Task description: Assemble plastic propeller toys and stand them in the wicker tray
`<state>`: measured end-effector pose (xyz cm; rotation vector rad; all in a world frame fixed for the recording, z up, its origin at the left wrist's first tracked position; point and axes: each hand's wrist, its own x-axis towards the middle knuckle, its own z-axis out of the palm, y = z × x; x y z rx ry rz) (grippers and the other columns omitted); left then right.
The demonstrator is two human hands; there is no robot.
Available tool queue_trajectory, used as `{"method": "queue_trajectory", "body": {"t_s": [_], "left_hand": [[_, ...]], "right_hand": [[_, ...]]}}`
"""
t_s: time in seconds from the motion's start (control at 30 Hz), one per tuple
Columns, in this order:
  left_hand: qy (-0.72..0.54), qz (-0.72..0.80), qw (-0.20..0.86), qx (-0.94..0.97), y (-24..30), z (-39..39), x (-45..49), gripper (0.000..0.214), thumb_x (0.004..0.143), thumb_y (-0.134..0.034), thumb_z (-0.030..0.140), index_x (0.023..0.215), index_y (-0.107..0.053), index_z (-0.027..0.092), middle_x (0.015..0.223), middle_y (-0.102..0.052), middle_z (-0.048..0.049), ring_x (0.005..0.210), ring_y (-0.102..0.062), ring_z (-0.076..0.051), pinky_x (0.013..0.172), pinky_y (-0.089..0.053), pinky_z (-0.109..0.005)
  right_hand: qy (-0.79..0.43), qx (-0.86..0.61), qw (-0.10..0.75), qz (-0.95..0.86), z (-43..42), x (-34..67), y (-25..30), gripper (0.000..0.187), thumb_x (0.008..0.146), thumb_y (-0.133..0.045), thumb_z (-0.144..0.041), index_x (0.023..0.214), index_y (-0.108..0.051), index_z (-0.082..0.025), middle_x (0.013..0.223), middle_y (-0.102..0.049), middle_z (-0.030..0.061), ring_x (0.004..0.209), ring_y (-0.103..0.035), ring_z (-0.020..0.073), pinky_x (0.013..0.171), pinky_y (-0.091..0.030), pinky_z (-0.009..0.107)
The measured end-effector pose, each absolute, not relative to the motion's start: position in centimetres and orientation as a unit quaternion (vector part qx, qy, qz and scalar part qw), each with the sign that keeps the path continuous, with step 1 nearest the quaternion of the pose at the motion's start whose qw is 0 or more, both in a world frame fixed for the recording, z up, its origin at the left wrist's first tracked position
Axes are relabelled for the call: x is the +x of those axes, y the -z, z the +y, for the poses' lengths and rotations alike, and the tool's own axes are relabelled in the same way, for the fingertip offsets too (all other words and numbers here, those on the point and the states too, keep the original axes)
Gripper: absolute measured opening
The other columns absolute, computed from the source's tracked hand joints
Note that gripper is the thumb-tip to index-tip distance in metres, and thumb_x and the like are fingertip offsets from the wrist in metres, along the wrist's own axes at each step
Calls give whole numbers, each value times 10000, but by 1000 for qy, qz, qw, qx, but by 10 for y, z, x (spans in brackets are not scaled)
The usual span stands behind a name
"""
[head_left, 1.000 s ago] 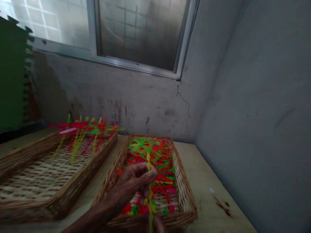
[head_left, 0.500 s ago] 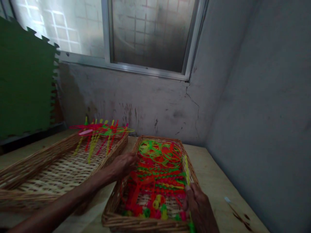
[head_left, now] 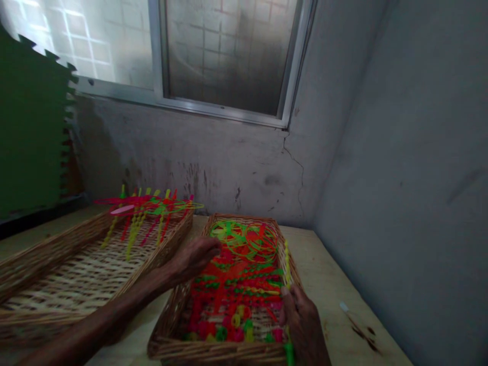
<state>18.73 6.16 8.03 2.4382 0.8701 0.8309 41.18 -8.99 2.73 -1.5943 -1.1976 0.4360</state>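
My right hand [head_left: 303, 325] is shut on a twisted yellow-green plastic strip [head_left: 286, 264] at the right rim of a wicker tray [head_left: 213, 351]. The strip stands upright, and a green end [head_left: 288, 353] shows below my hand. My left hand [head_left: 196, 256] hangs over the tray's left rim, fingers curled, close to red plastic strips [head_left: 236, 290]. Whether it grips anything is hidden. Green and yellow plastic loops [head_left: 244, 239] lie at the tray's far end. Small coloured pieces [head_left: 236, 321] lie near its front.
A second wicker tray [head_left: 57, 241] sits to the left, with coloured plastic strips [head_left: 145, 213] at its far end. Both stand on a wooden tabletop [head_left: 335, 305] against grey walls. A green foam mat [head_left: 30, 127] and a frosted window [head_left: 229, 51] are beyond.
My hands have moved apart since the oldest frame: the right hand now holds the strip at the tray's right rim, and the left hand sits at the left rim. The view shifted slightly.
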Motion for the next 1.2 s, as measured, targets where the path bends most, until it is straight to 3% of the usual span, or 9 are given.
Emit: {"method": "queue_trajectory", "body": {"t_s": [0.1, 0.2, 0.33, 0.47, 0.67, 0.77, 0.9, 0.97, 1.2], "left_hand": [[-307, 294, 145, 894, -99, 45, 199, 242, 853, -408, 273, 809, -609, 144, 716, -611, -39, 647, -541, -151, 594, -361, -236], [-346, 258, 130, 893, -103, 30, 215, 212, 858, -406, 227, 815, -597, 148, 737, -618, -42, 681, -557, -147, 626, -386, -231], [-385, 248, 129, 879, -96, 21, 230, 171, 853, -420, 202, 839, -585, 158, 785, -634, -44, 720, -576, -146, 655, -406, -228], [-396, 264, 138, 869, -90, 22, 234, 169, 848, -421, 206, 843, -586, 171, 800, -642, -40, 730, -584, -148, 671, -420, -232], [-402, 268, 151, 862, -85, 22, 236, 169, 823, -433, 202, 799, -598, 173, 748, -629, -30, 694, -570, -143, 653, -413, -237], [-415, 293, 234, 829, -85, 20, 239, 163, 803, -478, 262, 765, -603, 165, 671, -595, -11, 602, -529, -120, 569, -395, -221], [-340, 319, 518, 717, -83, 17, 240, 276, 730, -553, 424, 777, -561, 152, 486, -461, 66, 375, -393, -67, 380, -306, -181], [-287, 307, 602, 679, -80, 16, 240, 317, 686, -595, 451, 758, -551, 145, 445, -453, 77, 345, -398, -65, 363, -309, -175], [-320, 333, 619, 635, -66, 19, 236, 343, 659, -627, 476, 665, -553, 141, 408, -502, 57, 353, -431, -65, 381, -332, -169]], "right_hand": [[-309, -616, 545, -477, -83, 409, -26, 376, 786, -444, -555, 754, -487, -182, 392, -443, -88, 371, -429, 80, 434, -356, 202], [-423, -557, 563, -441, -78, 405, -23, 481, 733, -519, -579, 934, -479, -144, 341, -425, -116, 292, -371, 68, 335, -280, 180], [-474, -503, 613, -384, -78, 405, -21, 418, 675, -602, -569, 653, -484, -169, 333, -421, -109, 250, -353, 30, 302, -275, 152], [-521, -438, 664, -312, -87, 408, -27, 461, 637, -606, -617, 646, -502, -168, 273, -403, -101, 217, -373, 49, 266, -270, 139], [-520, -451, 648, -325, -97, 403, -40, 423, 629, -662, -544, 595, -474, -166, 264, -401, -102, 206, -356, 31, 249, -227, 108], [-486, -498, 640, -325, -94, 405, -39, 408, 644, -657, -522, 574, -445, -180, 251, -394, -107, 205, -349, 40, 247, -255, 124], [-423, -544, 630, -357, -88, 413, -33, 414, 680, -621, -525, 552, -428, -183, 270, -405, -99, 233, -363, 39, 285, -297, 136], [-392, -565, 621, -376, -86, 417, -33, 417, 686, -610, -531, 542, -426, -185, 274, -396, -99, 236, -363, 43, 289, -286, 145], [-296, -601, 637, -382, -99, 405, -37, 417, 728, -514, -592, 610, -491, -193, 348, -394, -90, 319, -371, 47, 355, -317, 162]]}}
